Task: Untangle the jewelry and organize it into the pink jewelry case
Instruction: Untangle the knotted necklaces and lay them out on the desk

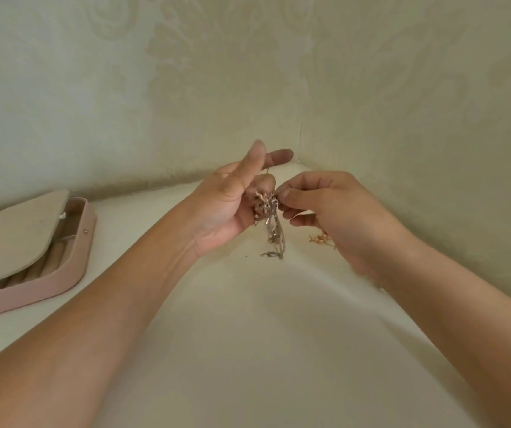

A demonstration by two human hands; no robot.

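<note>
A tangled clump of rose-gold and silver jewelry (265, 202) hangs between my hands above the white surface, its chains (275, 234) trailing down until their ends touch the surface. My left hand (232, 205) holds the clump with its lower fingers, while the thumb and index finger point up and away. My right hand (325, 211) pinches the right side of the clump with thumb and fingertip. The pink jewelry case (62, 279) lies at the far left, its beige lid (16, 233) partly raised, with padded ring rolls showing inside.
A small pearly, gold-coloured piece of jewelry (319, 239) lies on the white surface (263, 335) just under my right hand. Patterned cream walls (248, 88) meet in a corner right behind my hands.
</note>
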